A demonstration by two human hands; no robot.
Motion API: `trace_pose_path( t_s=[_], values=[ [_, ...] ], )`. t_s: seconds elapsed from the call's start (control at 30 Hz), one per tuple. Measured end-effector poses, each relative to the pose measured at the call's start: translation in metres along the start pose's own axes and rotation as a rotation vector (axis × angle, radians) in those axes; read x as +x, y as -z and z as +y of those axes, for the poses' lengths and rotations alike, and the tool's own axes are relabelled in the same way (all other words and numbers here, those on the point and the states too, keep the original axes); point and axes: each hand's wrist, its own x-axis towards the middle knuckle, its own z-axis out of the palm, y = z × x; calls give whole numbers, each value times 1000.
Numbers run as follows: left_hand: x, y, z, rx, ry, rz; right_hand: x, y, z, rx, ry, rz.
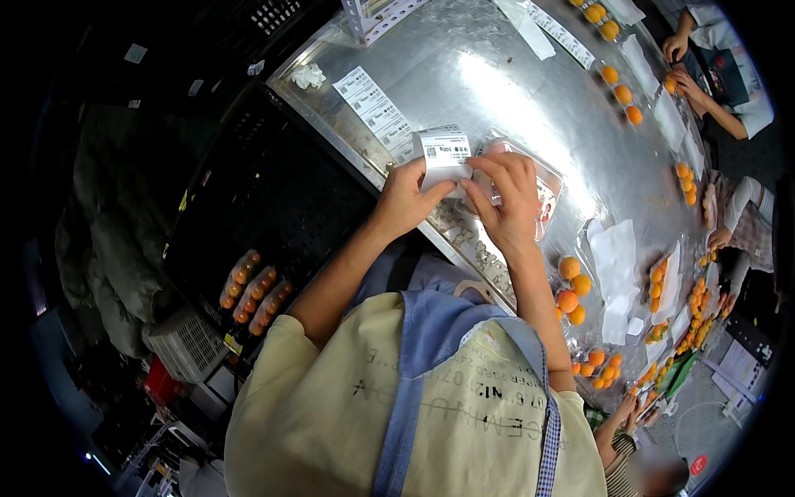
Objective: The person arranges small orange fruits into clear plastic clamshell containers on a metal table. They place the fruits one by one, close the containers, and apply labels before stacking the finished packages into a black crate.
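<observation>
My left hand (407, 197) grips a curled strip of printed white labels (446, 149) between thumb and fingers. The thumb and index finger of my right hand (510, 196) are at the strip's right edge, and the index fingertip touches a label there. Beneath and beyond my right hand sits a clear plastic box (546, 177) with a printed sticker; my hand partly hides its pinkish contents. A flat sheet of labels (372, 112) lies on the metal table (435, 68), just beyond my left hand.
Crumpled white paper (308, 76) lies near the table's left corner. Loose oranges (574, 289) and white sheets (612, 273) are to the right. Packs of small orange fruit (254, 295) lie on a dark surface at left. Co-workers' hands (680, 65) are along the far edge.
</observation>
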Motion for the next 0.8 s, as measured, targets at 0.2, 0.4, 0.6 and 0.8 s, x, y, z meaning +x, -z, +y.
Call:
trace_pose_path(
  t_s=[0.2,0.4,0.6,0.8],
  values=[
    [1,4,8,128,-89,-39,11,-4,0,-83,94,-68],
    [7,12,1,259,-180,-104,12,-6,3,-56,101,-68],
    [8,15,2,288,-151,-144,14,-6,10,30,19,-104],
    [26,38,-21,226,-50,-38,1,-12,30,512,-487,172]
  ],
)
